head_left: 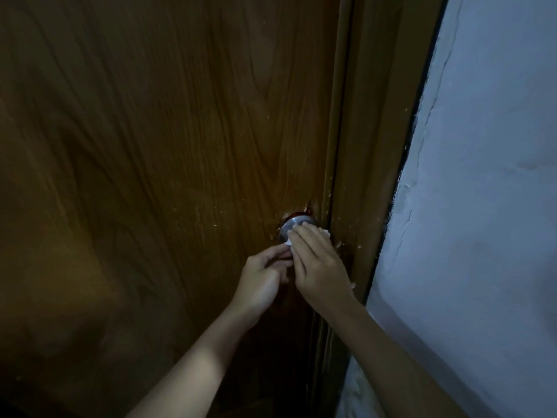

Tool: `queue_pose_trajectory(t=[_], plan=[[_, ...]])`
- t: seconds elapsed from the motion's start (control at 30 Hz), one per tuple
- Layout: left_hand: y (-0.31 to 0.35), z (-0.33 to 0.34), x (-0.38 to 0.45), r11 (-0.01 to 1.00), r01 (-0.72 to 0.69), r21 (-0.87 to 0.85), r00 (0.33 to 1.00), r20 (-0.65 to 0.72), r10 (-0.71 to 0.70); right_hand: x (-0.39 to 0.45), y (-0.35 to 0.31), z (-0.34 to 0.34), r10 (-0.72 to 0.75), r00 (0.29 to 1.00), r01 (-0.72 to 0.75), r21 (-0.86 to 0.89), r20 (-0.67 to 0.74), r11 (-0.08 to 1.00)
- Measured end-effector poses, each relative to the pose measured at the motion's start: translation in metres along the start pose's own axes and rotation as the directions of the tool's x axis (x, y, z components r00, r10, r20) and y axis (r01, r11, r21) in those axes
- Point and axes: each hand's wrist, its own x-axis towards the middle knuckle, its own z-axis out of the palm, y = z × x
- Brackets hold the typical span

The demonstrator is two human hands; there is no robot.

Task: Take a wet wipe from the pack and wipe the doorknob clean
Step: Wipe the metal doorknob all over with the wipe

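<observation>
Knob (290, 225): round, metal, on the right edge of a brown wood door (150, 146), close beside the frame (355, 176); its axis juts straight out of the door toward the person. Only its upper-left face shows; the rest is covered. Wipe (324, 232): white, draped over the knob's front and right side, a corner poking out at lower left. Right hand (316, 260): on top of the wipe, fingers (297, 236) curled over it and pressing it to the knob from below and in front. Left hand (265, 277): just beside the right, below the knob, fingers bent toward the wipe's loose corner; whether they pinch it cannot be told. Right hand is nearer and has the contact. Pack: not in view. Judgement: wiping is under way; the next stroke likely turns around the knob's axis to reach the bare upper-left face.
</observation>
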Motion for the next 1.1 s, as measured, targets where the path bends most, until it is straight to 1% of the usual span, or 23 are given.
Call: queue_pose_trajectory(t=[0.07,0.17,0.3,0.37,0.43,0.47,0.5,0.53,0.57,0.6,0.63,0.67,0.7,0.73,0.77,0.8,0.83,0.9,0.93,1.0,1.03,1.07,1.1], plan=[[0.001,-0.001,0.0,1.0,0.002,-0.014,1.0,-0.005,-0.002,-0.004,0.003,0.003,0.034,0.999,-0.035,0.031,0.026,0.999],[-0.001,-0.003,-0.001,1.0,0.009,-0.02,1.0,-0.01,-0.009,-0.011,0.001,0.003,0.269,0.962,-0.274,0.199,0.05,0.941],[-0.002,-0.003,-0.001,1.0,0.008,0.004,1.0,-0.027,-0.008,-0.01,-0.004,0.002,0.411,0.909,-0.414,0.283,0.071,0.865],[-0.002,-0.002,-0.001,1.0,0.009,0.009,1.0,-0.028,-0.009,-0.005,-0.008,0.0,0.519,0.85,-0.519,0.323,0.091,0.792],[-0.004,-0.002,-0.001,1.0,0.008,0.015,1.0,-0.021,-0.008,-0.002,-0.012,-0.003,0.629,0.765,-0.626,0.393,0.141,0.673],[-0.004,-0.002,-0.001,1.0,0.007,0.017,1.0,-0.017,-0.006,-0.001,-0.014,-0.005,0.687,0.699,-0.687,0.453,0.198,0.568],[-0.005,-0.002,-0.001,1.0,0.004,0.02,1.0,-0.013,-0.004,0.0,-0.016,-0.006,0.737,0.612,-0.743,0.527,0.285,0.413],[-0.005,-0.003,-0.001,1.0,-0.003,0.023,1.0,-0.013,0.003,0.0,-0.017,-0.007,0.756,0.514,-0.773,0.601,0.405,0.204],[-0.006,-0.004,-0.002,1.0,-0.013,0.028,1.0,-0.027,0.014,0.0,-0.016,-0.007,0.723,0.427,-0.772,0.635,0.543,-0.021],[-0.006,-0.006,-0.002,0.999,-0.025,0.029,0.998,-0.055,0.027,0.002,-0.016,-0.009,0.648,0.363,-0.744,0.627,0.67,-0.231],[-0.007,-0.009,-0.002,0.999,-0.032,0.022,0.996,-0.088,0.034,0.004,-0.015,-0.012,0.558,0.316,-0.7,0.585,0.767,-0.409],[-0.007,-0.012,-0.002,0.999,-0.034,0.012,0.993,-0.115,0.035,0.008,-0.014,-0.016,0.463,0.289,-0.625,0.532,0.838,-0.571],[-0.008,-0.015,-0.002,0.999,-0.033,0.007,0.99,-0.134,0.034,0.012,-0.013,-0.021,0.379,0.296,-0.515,0.48,0.877,-0.71],[-0.008,-0.017,-0.003,1.0,-0.029,0.005,0.989,-0.148,0.029,0.015,-0.012,-0.026,0.313,0.329,-0.376,0.427,0.891,-0.822],[-0.008,-0.019,-0.004,1.0,-0.025,0.004,0.987,-0.156,0.026,0.017,-0.012,-0.032,0.27,0.373,-0.251,0.376,0.888,-0.892],[-0.009,-0.021,-0.005,1.0,-0.023,0.002,0.987,-0.16,0.023,0.019,-0.013,-0.036,0.244,0.42,-0.175,0.341,0.874,-0.923],[-0.009,-0.021,-0.006,1.0,-0.022,-0.002,0.987,-0.158,0.021,0.018,-0.013,-0.039,0.229,0.457,-0.143,0.325,0.859,-0.935],[-0.009,-0.02,-0.008,1.0,-0.026,-0.013,0.989,-0.144,0.024,0.015,-0.009,-0.042,0.209,0.514,-0.132,0.317,0.832,-0.939],[-0.008,-0.019,-0.009,0.999,-0.035,-0.017,0.99,-0.135,0.033,0.013,-0.01,-0.044,0.201,0.512,-0.148,0.316,0.835,-0.937],[-0.008,-0.015,-0.011,0.997,-0.07,-0.013,0.99,-0.126,0.067,0.012,-0.011,-0.054,0.204,0.475,-0.215,0.338,0.856,-0.916],[-0.008,-0.013,-0.011,0.995,-0.095,-0.013,0.987,-0.132,0.093,0.011,-0.013,-0.058,0.209,0.464,-0.288,0.369,0.861,-0.884],[-0.008,-0.01,-0.013,0.991,-0.129,-0.022,0.981,-0.147,0.125,0.01,-0.015,-0.063,0.232,0.459,-0.392,0.43,0.857,-0.813],[-0.008,-0.007,-0.015,0.985,-0.169,-0.043,0.972,-0.174,0.159,0.008,-0.016,-0.065,0.288,0.465,-0.517,0.522,0.837,-0.679]])
